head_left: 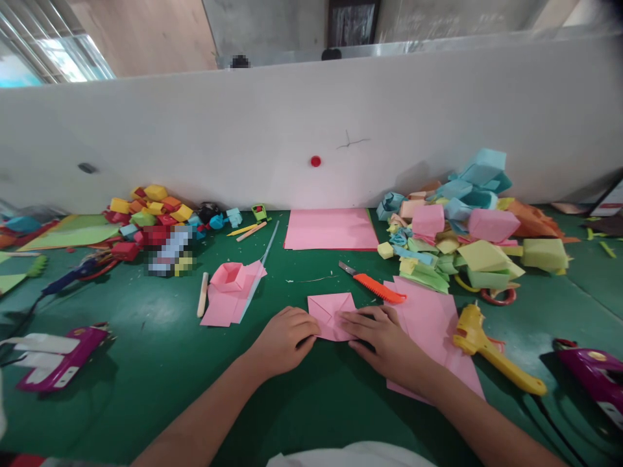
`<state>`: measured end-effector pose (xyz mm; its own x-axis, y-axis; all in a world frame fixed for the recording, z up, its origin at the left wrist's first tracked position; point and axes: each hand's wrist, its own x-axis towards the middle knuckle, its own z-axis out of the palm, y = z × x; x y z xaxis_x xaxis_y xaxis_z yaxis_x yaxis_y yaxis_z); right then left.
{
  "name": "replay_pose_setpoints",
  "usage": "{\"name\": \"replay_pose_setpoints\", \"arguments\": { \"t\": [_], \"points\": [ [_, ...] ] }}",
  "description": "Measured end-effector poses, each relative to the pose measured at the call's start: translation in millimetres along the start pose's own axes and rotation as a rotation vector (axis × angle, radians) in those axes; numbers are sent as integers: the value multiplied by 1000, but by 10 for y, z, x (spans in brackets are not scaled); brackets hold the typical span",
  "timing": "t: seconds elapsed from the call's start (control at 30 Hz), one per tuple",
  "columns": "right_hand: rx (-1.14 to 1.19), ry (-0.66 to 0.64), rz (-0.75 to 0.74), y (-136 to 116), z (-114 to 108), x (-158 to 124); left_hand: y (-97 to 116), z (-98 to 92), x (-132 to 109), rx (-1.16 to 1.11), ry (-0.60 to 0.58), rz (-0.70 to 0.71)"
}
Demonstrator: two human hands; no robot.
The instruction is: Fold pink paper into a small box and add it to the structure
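Observation:
A small square of folded pink paper [331,303], with diagonal creases, lies on the green table before me. My left hand [287,338] has its fingers curled in at the paper's lower left corner, pinching the edge. Across its right side lies my right hand [382,334], fingers stretched out and pressing it flat. An orange utility knife [377,285] with its blade out rests just behind my right hand. Larger pink sheets [428,324] are partly under my right forearm. To the left, an open pink paper box [228,277] sits on pink scraps.
A yellow glue gun [496,350] lies at right. Folded paper pieces [448,240] are heaped behind it. A pink paper stack [331,228] stands by the white partition [219,143]. Colored boxes [156,207] pile up at left, near a wooden stick [202,295] and a purple glue gun [63,357].

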<state>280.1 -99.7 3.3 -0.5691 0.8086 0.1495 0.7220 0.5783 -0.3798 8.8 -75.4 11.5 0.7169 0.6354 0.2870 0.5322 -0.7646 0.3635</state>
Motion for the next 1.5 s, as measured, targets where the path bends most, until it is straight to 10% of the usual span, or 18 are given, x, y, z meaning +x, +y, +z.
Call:
{"name": "replay_pose_setpoints", "arguments": {
  "t": [1.5],
  "points": [
    [-46, -35, -68, -23, -16, -125, 127, 5, -39, 20, 16, 93]
  ]
}}
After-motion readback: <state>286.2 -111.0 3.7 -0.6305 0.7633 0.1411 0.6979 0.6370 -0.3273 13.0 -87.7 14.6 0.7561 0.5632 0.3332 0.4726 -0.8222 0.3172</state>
